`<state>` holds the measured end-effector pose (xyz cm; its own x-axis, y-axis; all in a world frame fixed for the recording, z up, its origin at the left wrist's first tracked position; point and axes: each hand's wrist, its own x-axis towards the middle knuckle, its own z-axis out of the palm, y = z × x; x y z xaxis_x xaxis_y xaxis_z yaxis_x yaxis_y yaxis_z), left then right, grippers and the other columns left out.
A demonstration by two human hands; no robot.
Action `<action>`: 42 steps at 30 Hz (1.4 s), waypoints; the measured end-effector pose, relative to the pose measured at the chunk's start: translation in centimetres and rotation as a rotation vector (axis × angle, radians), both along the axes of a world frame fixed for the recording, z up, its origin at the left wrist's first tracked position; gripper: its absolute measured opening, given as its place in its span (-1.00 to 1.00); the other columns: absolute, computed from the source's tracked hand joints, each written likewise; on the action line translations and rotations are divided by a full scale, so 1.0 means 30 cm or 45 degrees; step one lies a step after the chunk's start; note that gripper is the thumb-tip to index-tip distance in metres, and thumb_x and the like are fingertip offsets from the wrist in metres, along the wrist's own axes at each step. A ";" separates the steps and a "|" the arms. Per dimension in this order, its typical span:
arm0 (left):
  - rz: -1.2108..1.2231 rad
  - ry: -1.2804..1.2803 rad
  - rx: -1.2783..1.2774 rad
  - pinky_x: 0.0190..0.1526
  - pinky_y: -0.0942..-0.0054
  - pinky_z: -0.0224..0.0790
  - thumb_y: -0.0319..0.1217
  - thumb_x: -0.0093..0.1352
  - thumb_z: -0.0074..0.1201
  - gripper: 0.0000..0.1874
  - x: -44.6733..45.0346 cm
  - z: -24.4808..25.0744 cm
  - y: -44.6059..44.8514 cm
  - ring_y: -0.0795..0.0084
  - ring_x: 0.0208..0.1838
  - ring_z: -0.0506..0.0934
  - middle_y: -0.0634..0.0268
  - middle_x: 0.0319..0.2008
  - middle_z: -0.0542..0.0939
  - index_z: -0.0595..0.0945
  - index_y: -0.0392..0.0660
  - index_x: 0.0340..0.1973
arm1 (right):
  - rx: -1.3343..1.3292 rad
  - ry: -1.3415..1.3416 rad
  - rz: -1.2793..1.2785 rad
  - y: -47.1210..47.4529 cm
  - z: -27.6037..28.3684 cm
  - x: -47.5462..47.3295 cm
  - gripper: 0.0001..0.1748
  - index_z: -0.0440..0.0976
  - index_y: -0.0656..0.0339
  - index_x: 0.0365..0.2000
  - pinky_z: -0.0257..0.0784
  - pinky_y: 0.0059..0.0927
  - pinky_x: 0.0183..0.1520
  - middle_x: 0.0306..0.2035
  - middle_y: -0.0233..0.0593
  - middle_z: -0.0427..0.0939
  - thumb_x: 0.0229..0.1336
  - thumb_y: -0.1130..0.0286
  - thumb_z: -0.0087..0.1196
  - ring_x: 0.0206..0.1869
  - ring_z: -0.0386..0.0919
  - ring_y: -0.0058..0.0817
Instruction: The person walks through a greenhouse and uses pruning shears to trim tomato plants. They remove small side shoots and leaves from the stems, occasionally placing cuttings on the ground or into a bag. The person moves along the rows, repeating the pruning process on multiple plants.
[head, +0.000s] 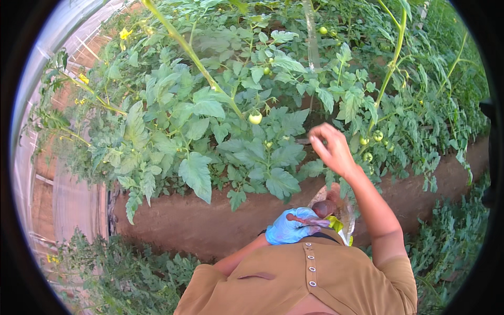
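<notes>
My right hand [328, 145], bare, is raised at the front of the tomato plants [252, 153], its fingers curled with thumb and forefinger close. A thin greyish piece [302, 140] shows beside its fingertips; whether the hand holds it is unclear. My left hand [289, 226] wears a blue glove with brown-stained fingers and rests at my waist. Its fingers are bent, and I cannot tell if anything is in them. Just beyond it is a clear plastic bag [348, 220] with yellow-green parts. A brown rounded thing [325, 208] beside it is hard to identify.
A green tomato [255, 118] hangs left of my right hand, and a cluster of green tomatoes [377, 136] to its right. Thick stems [185, 45] slant upward. A bare soil path [169, 220] crosses before me. Plastic greenhouse sheeting [43, 67] lines the left side.
</notes>
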<state>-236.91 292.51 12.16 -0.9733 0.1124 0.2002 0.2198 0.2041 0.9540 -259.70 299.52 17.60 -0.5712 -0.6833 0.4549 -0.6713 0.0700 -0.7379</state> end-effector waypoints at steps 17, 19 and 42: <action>0.045 -0.119 0.225 -0.27 0.40 0.40 -0.41 0.30 0.28 -0.80 0.078 0.050 -0.167 0.35 -0.33 0.57 0.24 -0.35 0.64 0.68 -0.13 -0.18 | 0.108 -0.048 -0.247 -0.460 -0.014 -0.123 -0.74 0.57 0.24 -0.13 0.46 -0.42 -0.19 -0.33 -0.23 0.51 0.17 0.39 0.19 -0.34 0.53 -0.49; 0.053 -0.172 0.214 -0.27 0.40 0.40 -0.41 0.30 0.28 -0.82 0.088 0.032 -0.175 0.35 -0.32 0.57 0.24 -0.35 0.64 0.68 -0.13 -0.20 | 0.124 -0.037 -0.258 -0.465 -0.030 -0.129 -0.76 0.57 0.25 -0.16 0.46 -0.42 -0.20 -0.33 -0.23 0.51 0.16 0.40 0.19 -0.34 0.53 -0.47; -0.051 0.016 0.079 -0.35 0.35 0.29 -0.41 0.34 0.21 -0.72 0.013 0.081 -0.144 0.34 -0.42 0.47 0.28 -0.45 0.58 0.71 -0.05 -0.03 | -0.339 -0.618 -0.108 -0.069 -0.011 0.067 -0.78 0.38 0.27 -0.06 0.50 -0.56 -0.28 -0.26 -0.28 0.62 0.35 0.40 0.01 -0.32 0.59 -0.62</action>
